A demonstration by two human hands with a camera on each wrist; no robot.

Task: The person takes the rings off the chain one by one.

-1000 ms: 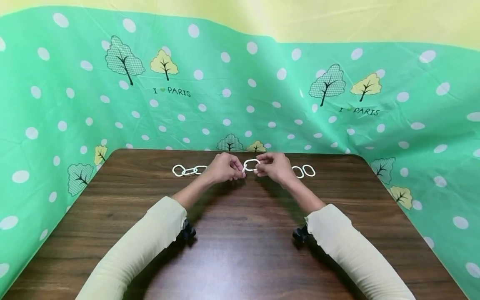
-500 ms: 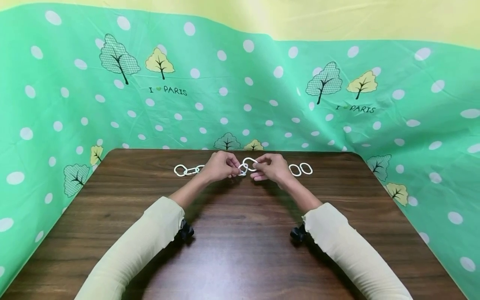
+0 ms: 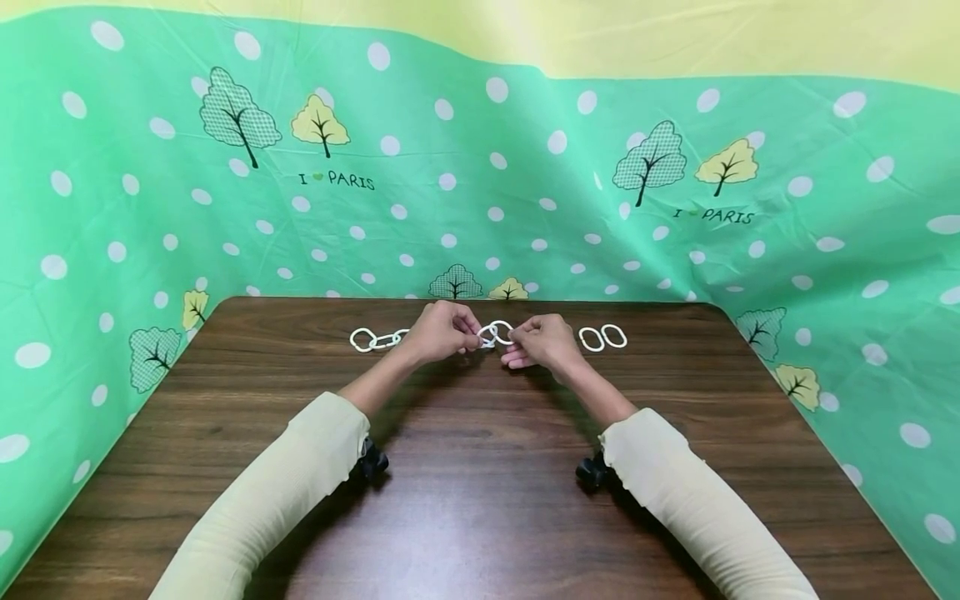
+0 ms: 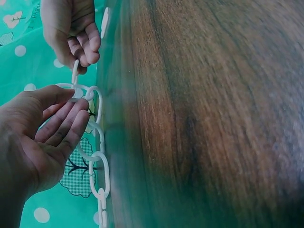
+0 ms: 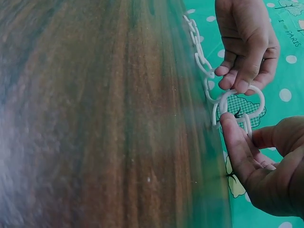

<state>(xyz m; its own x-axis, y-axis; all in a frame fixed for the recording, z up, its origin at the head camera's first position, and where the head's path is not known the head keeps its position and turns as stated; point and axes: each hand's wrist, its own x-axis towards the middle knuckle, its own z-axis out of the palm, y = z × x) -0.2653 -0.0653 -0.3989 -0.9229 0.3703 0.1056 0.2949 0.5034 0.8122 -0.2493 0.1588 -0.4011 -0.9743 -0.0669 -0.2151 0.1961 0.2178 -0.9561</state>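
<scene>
Left hand [image 3: 447, 333] pinches the left link [image 5: 262, 100], right hand [image 3: 543, 340] the right link [image 3: 501, 322]; they now overlap more, perhaps interlocked, though the crossing is hard to read.

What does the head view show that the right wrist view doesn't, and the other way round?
Only the head view shows two white links lying beyond the right hand, the pale sleeves and the yellow band of cloth.

Only the right wrist view shows the chain's middle stretch, which the left hand hides from the head view.

Both show the two hands, each with a white link in its grip, the wooden table and the green dotted cloth.
</scene>
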